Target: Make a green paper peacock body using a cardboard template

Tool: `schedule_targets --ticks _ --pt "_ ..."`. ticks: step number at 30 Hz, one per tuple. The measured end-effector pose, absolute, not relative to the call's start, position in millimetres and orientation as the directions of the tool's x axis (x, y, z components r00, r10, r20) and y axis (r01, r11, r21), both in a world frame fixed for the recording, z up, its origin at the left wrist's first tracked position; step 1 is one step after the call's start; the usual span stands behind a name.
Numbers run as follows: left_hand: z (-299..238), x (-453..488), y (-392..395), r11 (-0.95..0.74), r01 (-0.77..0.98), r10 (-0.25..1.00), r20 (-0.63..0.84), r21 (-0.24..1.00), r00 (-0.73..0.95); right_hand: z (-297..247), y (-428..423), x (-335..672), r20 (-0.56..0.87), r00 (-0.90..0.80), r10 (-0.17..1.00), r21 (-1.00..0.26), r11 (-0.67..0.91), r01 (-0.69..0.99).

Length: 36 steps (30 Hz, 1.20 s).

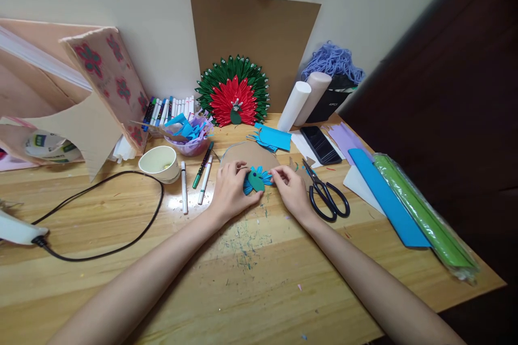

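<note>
Head view: a pale wooden table (pixel 259 296) fills most of the scene, with a large brown cardboard sheet (pixel 254 27) standing upright against the wall at its back. A long green packet (pixel 424 215) lies along the right side, and a red-and-green feathered fan (pixel 232 98) stands before the cardboard sheet. Nearer, a rounded brown card (pixel 247 153) lies just beyond the hands. The left hand (pixel 229 191) is half curled, its fingers and thumb spread around a green paper shape (pixel 256 181) and holding it. The right hand (pixel 291 188) has its thumb and forefinger drawn nearly together at the right end of the blue strips (pixel 265 177); whether they grip one I cannot tell. Black-handled scissors (pixel 320 186) rest just beside the right hand. Between both hands, above the table's middle, sits the green paper shape, backed by the blue strips and marked with a tiny black dot (pixel 254 174).
</note>
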<state>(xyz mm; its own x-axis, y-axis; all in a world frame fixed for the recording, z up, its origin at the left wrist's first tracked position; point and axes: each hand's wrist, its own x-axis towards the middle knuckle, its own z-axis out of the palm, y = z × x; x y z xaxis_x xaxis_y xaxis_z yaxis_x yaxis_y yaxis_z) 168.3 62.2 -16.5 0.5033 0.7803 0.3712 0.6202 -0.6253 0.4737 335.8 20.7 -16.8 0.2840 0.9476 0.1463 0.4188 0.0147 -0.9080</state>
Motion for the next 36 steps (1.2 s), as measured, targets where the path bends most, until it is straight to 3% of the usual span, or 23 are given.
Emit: schedule_targets --ticks 36 --pt "-17.2 164.8 60.9 -0.644 0.6 0.765 0.413 0.475 0.494 -24.9 24.7 335.1 0.124 0.239 0.963 -0.893 0.004 0.45"
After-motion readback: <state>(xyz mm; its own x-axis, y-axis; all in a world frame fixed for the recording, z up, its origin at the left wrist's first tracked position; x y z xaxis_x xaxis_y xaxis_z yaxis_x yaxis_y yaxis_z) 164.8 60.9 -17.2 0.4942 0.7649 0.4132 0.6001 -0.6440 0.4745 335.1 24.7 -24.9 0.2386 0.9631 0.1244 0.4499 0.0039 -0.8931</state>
